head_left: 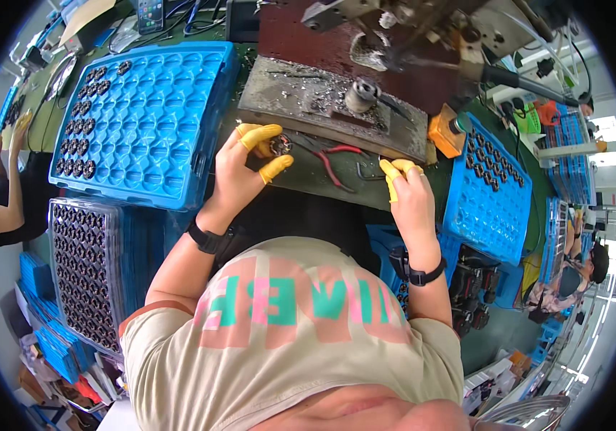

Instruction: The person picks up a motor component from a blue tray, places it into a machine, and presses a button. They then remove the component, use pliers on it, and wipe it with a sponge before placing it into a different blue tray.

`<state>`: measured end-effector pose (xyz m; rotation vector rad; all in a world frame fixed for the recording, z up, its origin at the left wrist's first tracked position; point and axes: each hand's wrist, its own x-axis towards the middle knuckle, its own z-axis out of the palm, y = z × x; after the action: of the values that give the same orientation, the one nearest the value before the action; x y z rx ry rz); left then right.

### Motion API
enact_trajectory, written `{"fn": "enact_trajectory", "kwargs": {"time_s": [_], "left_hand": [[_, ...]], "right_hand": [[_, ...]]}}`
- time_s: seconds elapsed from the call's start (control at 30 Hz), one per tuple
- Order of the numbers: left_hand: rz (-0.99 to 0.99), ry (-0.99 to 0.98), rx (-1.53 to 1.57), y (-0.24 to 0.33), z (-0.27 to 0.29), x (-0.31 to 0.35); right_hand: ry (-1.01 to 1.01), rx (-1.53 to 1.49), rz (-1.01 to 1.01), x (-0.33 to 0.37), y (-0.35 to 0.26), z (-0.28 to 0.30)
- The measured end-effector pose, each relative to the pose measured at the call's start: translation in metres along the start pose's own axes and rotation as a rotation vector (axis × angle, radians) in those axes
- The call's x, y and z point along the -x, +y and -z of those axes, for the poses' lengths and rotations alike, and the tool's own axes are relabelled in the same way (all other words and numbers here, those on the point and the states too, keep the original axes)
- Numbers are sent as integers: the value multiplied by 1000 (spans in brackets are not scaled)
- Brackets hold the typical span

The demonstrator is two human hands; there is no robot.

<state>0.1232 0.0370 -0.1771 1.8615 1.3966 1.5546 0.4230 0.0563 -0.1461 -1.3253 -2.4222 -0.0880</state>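
My left hand (240, 172), with yellow finger cots, pinches a small dark round metal part (280, 146) between thumb and fingers, just in front of the press's metal base plate (301, 100). My right hand (408, 190), also in yellow cots, rests on the green bench edge with fingers curled and nothing visible in it, close to the blue tray on the right (491, 208) that holds several dark parts. A round fixture (360, 95) stands on the base plate above both hands.
A large blue tray (157, 122) with parts along its left columns lies at the left, above stacked trays of dark parts (85, 266). Red-handled pliers (333, 161) lie between my hands. An orange box (444, 133) sits right of the plate. Other people work at both sides.
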Motion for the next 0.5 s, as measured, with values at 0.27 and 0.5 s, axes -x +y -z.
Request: {"fn": "enact_trajectory", "kwargs": {"time_s": [0.27,0.5], "left_hand": [[-7,21,73,-4,3,-2],[-24,17,57,-11,8,-2]], "right_hand": [[80,-101,-28,-7,-14,0],[327,24,-103,-52,-9,8]]}}
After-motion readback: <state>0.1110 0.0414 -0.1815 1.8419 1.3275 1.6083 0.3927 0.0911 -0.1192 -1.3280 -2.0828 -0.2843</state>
